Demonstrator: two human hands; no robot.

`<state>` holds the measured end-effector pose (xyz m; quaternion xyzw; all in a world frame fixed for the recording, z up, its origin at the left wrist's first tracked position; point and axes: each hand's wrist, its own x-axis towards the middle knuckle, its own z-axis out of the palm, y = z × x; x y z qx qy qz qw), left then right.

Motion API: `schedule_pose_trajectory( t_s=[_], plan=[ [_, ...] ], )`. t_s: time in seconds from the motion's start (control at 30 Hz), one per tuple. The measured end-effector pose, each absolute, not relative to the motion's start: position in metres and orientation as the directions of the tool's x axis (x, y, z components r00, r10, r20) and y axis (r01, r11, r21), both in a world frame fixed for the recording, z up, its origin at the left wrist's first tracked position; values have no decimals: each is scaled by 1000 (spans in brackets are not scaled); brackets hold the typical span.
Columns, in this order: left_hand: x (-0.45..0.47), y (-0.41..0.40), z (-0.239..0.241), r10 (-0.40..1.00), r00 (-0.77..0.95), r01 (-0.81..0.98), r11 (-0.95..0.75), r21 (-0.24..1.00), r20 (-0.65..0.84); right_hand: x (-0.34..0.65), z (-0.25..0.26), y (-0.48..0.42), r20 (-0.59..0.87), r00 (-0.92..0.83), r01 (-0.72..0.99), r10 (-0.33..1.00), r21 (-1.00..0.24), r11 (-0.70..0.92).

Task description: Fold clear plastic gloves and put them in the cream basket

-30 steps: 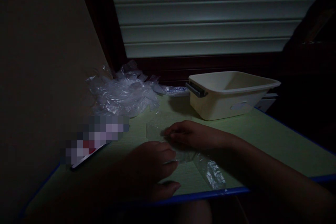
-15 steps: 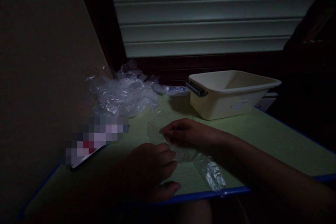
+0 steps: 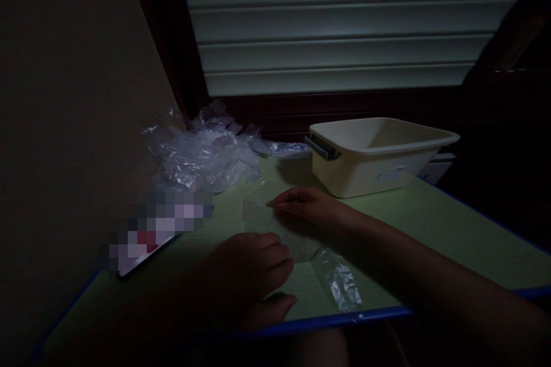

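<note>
Pretty dim in here, but the main bits show. The person's got both hands down low over a green table (image 3: 451, 241) with a blue edge, and the film (image 3: 257, 213) lies flat near the middle of it, clear enough that the green comes right through.

Right hand (image 3: 305, 206) reaches in over the film, fingers bunched, thumb tucked in close to them. Can't tell if there's a bit of film pinched in there or if the fingertips are just on it. Left hand (image 3: 260, 272) is nearer the person, palm down, fingers bent, with a modest gap to the thumb; its fingertips are right by the film's near side, and whether they touch it is too dark to say.

A shiny clear strip (image 3: 342, 287) runs from near the film to the table's front edge. Can't tell if they're one piece. Back left there's a big crumpled heap (image 3: 206, 152) of clear plastic, and back right sits an upright cream tub (image 3: 361, 169) with a dark handle (image 3: 322, 148). The flat thing (image 3: 167, 229) on the left is mostly pixelated out.
</note>
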<state>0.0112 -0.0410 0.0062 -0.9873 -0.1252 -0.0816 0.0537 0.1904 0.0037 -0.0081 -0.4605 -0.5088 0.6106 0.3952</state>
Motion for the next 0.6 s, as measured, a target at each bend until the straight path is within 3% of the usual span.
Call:
schedule_pose_trajectory(
  t_s=[0.2,0.37,0.47,0.6],
  plan=[
    [14,-43,8,328,928,346,-935,-82,176,190,-6,2,-128,-248,-8,960,-991,-134],
    [13,-40,4,334,925,355,-930,-97,182,205,4,4,43,-271,364,962,-920,144],
    [12,-36,1,336,918,361,-928,-93,213,209,10,1,-35,-367,511,929,-843,170],
    [13,-35,2,348,910,375,-923,-86,226,205,9,-4,-150,-434,448,888,-892,68]
  ],
)
